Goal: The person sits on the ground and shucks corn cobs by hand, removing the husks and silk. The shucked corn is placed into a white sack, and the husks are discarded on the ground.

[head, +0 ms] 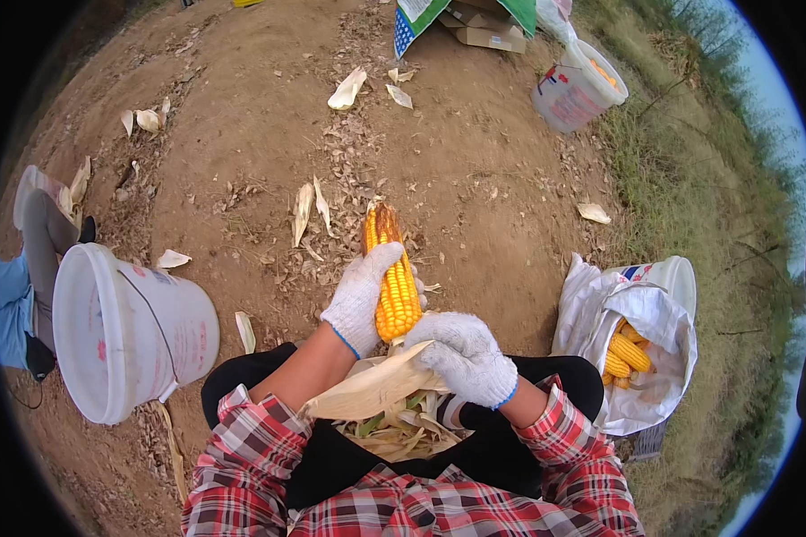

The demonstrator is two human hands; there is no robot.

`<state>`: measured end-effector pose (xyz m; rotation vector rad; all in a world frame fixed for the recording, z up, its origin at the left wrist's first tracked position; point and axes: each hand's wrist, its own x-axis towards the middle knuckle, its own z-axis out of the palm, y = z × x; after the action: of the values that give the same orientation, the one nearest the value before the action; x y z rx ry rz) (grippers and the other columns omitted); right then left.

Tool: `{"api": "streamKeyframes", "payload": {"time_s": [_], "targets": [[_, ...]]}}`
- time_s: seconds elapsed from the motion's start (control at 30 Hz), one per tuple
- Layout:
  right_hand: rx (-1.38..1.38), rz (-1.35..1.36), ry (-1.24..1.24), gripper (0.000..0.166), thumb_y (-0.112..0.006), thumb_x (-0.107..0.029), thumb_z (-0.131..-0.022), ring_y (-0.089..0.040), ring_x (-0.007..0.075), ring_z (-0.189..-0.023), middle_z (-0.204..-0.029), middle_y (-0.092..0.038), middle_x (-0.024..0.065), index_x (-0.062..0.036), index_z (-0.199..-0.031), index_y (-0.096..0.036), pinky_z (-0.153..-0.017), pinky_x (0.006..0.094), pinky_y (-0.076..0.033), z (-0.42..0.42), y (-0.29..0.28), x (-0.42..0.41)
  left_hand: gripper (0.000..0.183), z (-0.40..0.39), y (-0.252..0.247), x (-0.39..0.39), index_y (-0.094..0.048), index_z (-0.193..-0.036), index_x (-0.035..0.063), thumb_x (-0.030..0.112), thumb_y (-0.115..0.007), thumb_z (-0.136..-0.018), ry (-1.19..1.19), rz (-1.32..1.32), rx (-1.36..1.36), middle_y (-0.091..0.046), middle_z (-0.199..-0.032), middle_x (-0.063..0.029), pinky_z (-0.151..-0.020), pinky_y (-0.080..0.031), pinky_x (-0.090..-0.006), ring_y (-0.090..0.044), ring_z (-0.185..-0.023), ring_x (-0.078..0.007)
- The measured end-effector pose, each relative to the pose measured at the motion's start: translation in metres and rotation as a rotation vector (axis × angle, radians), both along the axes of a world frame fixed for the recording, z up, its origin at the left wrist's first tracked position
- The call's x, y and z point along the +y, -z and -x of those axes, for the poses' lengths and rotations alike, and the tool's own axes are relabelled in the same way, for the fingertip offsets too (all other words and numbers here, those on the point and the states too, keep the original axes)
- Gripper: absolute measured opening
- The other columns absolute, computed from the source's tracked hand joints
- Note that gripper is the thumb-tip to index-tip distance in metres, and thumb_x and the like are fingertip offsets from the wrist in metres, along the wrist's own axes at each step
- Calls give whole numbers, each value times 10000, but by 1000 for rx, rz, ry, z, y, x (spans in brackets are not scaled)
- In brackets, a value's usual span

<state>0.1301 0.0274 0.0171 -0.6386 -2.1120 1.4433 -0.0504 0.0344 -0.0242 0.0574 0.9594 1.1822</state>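
Note:
An ear of corn (pixel 397 295) with bare yellow kernels and brown silk at its far tip stands out between my hands. Around its middle is my left hand (pixel 366 288), in a white knitted glove with a blue cuff, thumb on top. At the ear's base my right hand (pixel 467 356), gloved alike, grips the pale dry husk (pixel 369 389), which hangs down to the left. The fingertips of my right hand are partly hidden by the husk. Below, between my knees, lies a heap of husks (pixel 410 433).
A white plastic bucket (pixel 188 322) stands at left, beside a seated person's leg (pixel 47 228). At right a white woven sack (pixel 672 356) holds several corn ears (pixel 628 352). Another bucket (pixel 567 90) with corn stands far right, near cardboard boxes (pixel 487 33). Loose husks (pixel 302 211) dot the bare soil.

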Motion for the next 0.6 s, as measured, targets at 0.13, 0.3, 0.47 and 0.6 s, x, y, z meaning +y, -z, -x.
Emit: {"api": "streamKeyframes", "payload": {"time_s": [0.13,0.3,0.47,0.6], "targets": [[368,690,44,248,-559,-206,-957,-600,137,-757,-882,-667,48,21,-1014,-641,-707,279,-501,-17,-3,-8,325,9,-3,10,-530,-1043,7,290,-635,-920,-134,-29,-80,-625,-812,-133,-620,-601,-385,-660,-678,-245],[465,837,292,285,-496,-262,-1003,-526,118,-592,-748,-602,39,0,-1029,-606,-572,249,-445,-26,3,34,342,15,-10,7,-496,-1111,26,258,-653,-915,-28,-113,92,-603,-879,-112,-605,-597,-387,-656,-679,-239],[-204,364,721,397,-577,-305,-971,-605,166,-640,-804,-656,83,-22,-1242,-515,-614,294,-502,-29,38,45,335,13,-11,7,-471,-1166,39,172,-652,-917,-58,-147,171,-613,-887,-117,-608,-604,-398,-663,-719,-234],[-851,-241,299,550,-677,-351,-866,-673,349,-944,-1021,-683,155,-117,-1318,-470,-813,451,-535,-32,56,30,347,15,-11,3,-465,-1177,25,167,-650,-920,-45,-159,229,-621,-883,-129,-642,-611,-388,-670,-738,-236]]}}
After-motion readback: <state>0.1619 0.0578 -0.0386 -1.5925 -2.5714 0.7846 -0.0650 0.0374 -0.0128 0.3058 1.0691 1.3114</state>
